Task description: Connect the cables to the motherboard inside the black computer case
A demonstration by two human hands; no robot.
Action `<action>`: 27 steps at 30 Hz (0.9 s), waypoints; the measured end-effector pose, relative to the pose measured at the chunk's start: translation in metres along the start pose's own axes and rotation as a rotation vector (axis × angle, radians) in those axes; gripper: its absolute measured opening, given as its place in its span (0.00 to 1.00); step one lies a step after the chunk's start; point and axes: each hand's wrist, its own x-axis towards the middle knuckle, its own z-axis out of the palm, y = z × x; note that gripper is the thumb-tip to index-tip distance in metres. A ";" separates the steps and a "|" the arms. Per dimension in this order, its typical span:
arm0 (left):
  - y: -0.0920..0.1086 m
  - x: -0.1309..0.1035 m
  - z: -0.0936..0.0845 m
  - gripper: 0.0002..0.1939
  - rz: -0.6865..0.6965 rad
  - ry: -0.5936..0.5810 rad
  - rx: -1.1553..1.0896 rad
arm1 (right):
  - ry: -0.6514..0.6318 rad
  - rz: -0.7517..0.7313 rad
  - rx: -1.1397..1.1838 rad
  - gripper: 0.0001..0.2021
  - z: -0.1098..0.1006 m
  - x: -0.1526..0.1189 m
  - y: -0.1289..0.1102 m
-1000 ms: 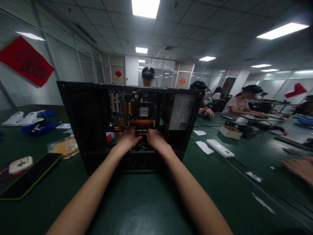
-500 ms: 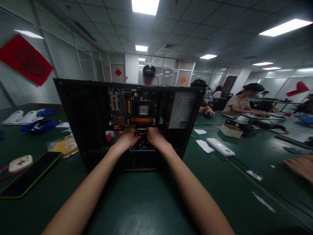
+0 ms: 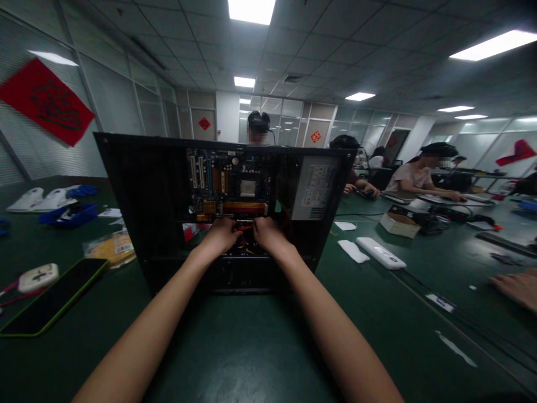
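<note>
An opened black computer case (image 3: 138,168) stands on the green table (image 3: 235,347) in front of me. Inside it are a motherboard (image 3: 226,179) and, at the right, a silver power supply (image 3: 314,191). Just below the board, my left hand (image 3: 222,234) has its fingers curled around part of the cables (image 3: 244,228), red among them. My right hand (image 3: 268,232) is closed on the same bundle, close beside the left. Both sets of fingertips are partly hidden, and the cable ends cannot be made out.
Left of the case lie a phone (image 3: 59,296), a yellow packet (image 3: 109,251) and a blue tray (image 3: 69,215). To the right are a white power strip (image 3: 381,253), a cardboard box (image 3: 399,224) and another person's hand (image 3: 516,286). Several people sit farther back.
The view has shifted very slightly. Both hands stay at the cables inside the case, with hardly any visible movement.
</note>
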 end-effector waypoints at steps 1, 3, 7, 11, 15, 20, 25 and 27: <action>0.000 0.000 0.000 0.10 0.002 -0.006 -0.001 | -0.001 -0.004 -0.001 0.14 0.000 -0.001 0.000; 0.000 -0.001 0.000 0.11 0.007 -0.012 -0.010 | -0.003 -0.002 0.001 0.14 -0.002 -0.001 0.000; 0.000 0.000 0.000 0.12 0.005 -0.008 -0.039 | -0.003 0.026 0.006 0.15 -0.003 -0.002 -0.002; 0.000 0.000 0.001 0.12 -0.028 0.031 -0.047 | -0.004 0.037 -0.009 0.15 -0.003 0.000 -0.002; 0.001 -0.001 0.001 0.13 -0.054 0.052 -0.047 | -0.016 0.052 -0.019 0.14 -0.005 0.002 -0.003; 0.002 -0.002 0.001 0.13 -0.068 0.048 -0.044 | -0.023 0.044 -0.031 0.14 -0.006 0.002 -0.004; 0.002 0.000 0.002 0.15 -0.079 0.045 -0.011 | -0.031 0.049 -0.030 0.13 -0.005 0.001 -0.006; 0.001 0.001 0.003 0.16 -0.084 0.031 0.000 | -0.027 0.046 -0.030 0.13 -0.005 0.000 -0.006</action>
